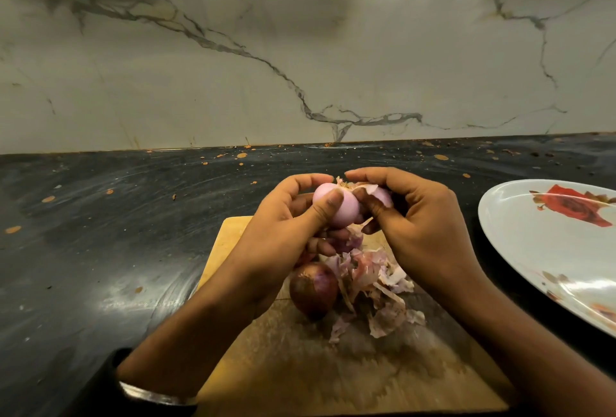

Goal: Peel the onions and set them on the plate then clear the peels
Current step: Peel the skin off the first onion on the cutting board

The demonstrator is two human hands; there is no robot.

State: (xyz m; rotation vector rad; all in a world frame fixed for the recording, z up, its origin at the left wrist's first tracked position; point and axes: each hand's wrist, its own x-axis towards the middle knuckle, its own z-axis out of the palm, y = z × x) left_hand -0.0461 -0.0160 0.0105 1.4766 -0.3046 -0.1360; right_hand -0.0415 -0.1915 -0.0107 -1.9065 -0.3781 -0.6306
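Nearby, 1 unpeeled onion (313, 290) is lying on the board (300, 366) beside the peels (373, 286). Higher up, a pale onion (333, 206) is being held by the left hand (283, 236) and stripped by the right hand (416, 226). Being smooth, it could be dropped before the plate (533, 250) is reached.

Both hands peeling pale onion (336, 208), unpeeled onion (313, 290) on board (300, 366)

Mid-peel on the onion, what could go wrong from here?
1. The unpeeled onion lies loose on the board below the hands; a dropped peel or a wrist nudge may roll it off.
2. The peels pile near the board's right edge and may spill onto the counter.
3. The plate is cut off by the frame, so placing may need a reach.
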